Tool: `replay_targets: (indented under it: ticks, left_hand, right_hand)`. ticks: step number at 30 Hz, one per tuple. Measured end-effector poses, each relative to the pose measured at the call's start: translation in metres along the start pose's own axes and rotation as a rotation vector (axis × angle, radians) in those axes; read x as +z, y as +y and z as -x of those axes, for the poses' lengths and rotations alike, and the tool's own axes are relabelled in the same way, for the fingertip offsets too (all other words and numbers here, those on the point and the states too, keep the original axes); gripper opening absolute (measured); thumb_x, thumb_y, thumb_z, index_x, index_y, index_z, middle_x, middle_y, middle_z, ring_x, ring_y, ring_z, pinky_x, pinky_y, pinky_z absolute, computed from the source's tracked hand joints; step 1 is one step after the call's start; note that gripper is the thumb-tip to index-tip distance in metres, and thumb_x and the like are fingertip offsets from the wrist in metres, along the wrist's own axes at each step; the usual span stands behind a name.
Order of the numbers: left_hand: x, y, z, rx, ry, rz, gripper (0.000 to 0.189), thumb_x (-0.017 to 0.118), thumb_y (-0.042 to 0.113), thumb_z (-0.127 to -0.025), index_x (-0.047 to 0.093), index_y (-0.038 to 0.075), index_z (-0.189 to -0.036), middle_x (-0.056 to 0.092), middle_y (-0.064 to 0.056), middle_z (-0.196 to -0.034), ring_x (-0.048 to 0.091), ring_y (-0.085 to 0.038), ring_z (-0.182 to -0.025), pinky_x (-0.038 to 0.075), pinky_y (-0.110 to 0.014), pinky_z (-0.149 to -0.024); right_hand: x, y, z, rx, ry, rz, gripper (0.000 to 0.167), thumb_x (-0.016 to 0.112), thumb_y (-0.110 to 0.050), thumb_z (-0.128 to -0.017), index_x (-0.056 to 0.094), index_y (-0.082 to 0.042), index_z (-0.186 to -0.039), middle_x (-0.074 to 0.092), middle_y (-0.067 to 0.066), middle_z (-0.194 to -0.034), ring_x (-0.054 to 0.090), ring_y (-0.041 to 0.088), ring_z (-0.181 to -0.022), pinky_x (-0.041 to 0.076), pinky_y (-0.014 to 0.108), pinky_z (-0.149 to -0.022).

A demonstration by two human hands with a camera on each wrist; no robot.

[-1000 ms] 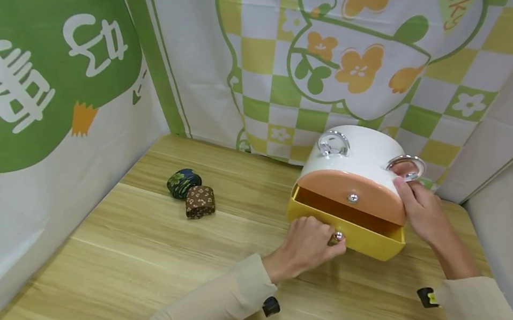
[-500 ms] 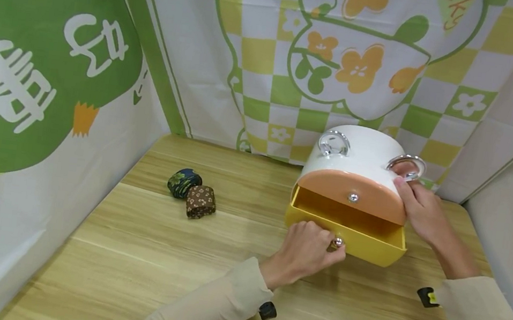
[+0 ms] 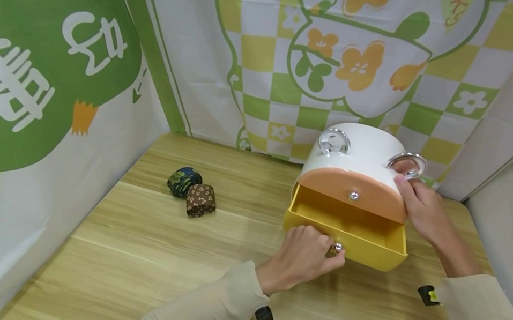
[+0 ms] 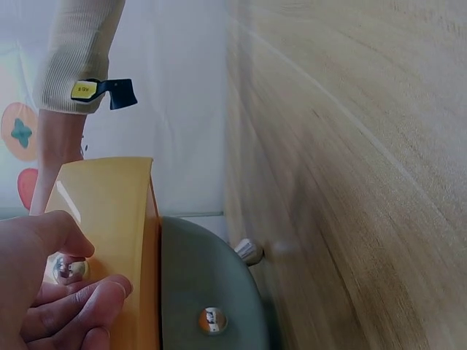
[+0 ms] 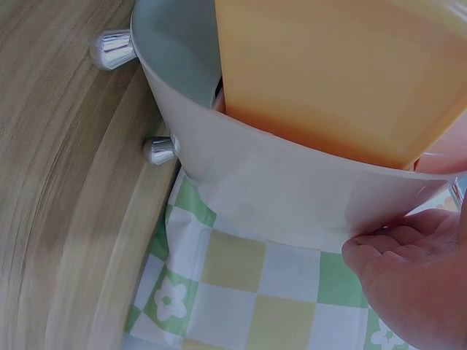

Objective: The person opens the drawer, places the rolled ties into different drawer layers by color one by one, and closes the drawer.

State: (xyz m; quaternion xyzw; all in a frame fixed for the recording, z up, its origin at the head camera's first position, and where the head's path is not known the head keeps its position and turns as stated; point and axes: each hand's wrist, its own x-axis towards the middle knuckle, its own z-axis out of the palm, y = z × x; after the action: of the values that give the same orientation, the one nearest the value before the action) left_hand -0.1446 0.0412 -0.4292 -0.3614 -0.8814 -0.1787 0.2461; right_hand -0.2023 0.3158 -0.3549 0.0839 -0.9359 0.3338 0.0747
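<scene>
We see a blue floral roll [image 3: 184, 182] touching a brown roll [image 3: 201, 200] on the table [image 3: 152, 249], the left hand [image 3: 299, 255] pinching the silver knob [image 3: 338, 247] of the yellow drawer [image 3: 372, 256] jutting out from the white cabinet [image 3: 367, 147], the right hand [image 3: 425, 209] gripping the cabinet's side.

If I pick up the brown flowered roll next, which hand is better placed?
Probably the left hand: nearer the brown flowered roll, though pinching the knob of the yellow drawer. The right hand, farther, holds the white cabinet.

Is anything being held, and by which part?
Left hand pinches the yellow drawer by its knob; right hand holds the box by its right side.
</scene>
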Motion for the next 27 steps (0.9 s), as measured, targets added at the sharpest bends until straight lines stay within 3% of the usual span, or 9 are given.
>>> replay_targets:
  ticks: [9, 16, 27]
  left_hand:
    - [-0.005, 0.003, 0.004, 0.004, -0.009, 0.001, 0.056, 0.073, 0.034, -0.093, 0.033, 0.025, -0.055, 0.025, 0.014, -0.050, 0.022, 0.003, -0.047, 0.016, -0.011, -0.041]
    - [-0.006, 0.005, 0.008, 0.011, -0.016, 0.009, 0.056, 0.074, 0.035, -0.093, 0.035, 0.026, -0.054, 0.027, 0.015, -0.049, 0.022, 0.003, -0.046, 0.017, -0.011, -0.041]
    - [-0.010, 0.008, 0.012, 0.017, -0.022, 0.010, 0.057, 0.074, 0.034, -0.094, 0.035, 0.025, -0.054, 0.026, 0.015, -0.049, 0.021, 0.003, -0.046, 0.015, -0.011, -0.041]
  right_hand:
    - [0.000, 0.000, -0.001, 0.003, 0.015, -0.009, 0.058, 0.032, -0.041, -0.114, 0.054, 0.006, -0.140, 0.060, 0.033, -0.128, 0.053, 0.050, -0.116, 0.041, 0.064, -0.095]
    - [0.001, 0.003, -0.002, 0.006, -0.008, -0.002, 0.057, 0.031, -0.041, -0.114, 0.053, 0.003, -0.143, 0.060, 0.030, -0.124, 0.053, 0.046, -0.112, 0.041, 0.058, -0.091]
    - [0.000, 0.001, -0.001, 0.005, 0.003, -0.003, 0.057, 0.032, -0.042, -0.114, 0.054, 0.004, -0.141, 0.061, 0.030, -0.124, 0.053, 0.046, -0.112, 0.041, 0.058, -0.092]
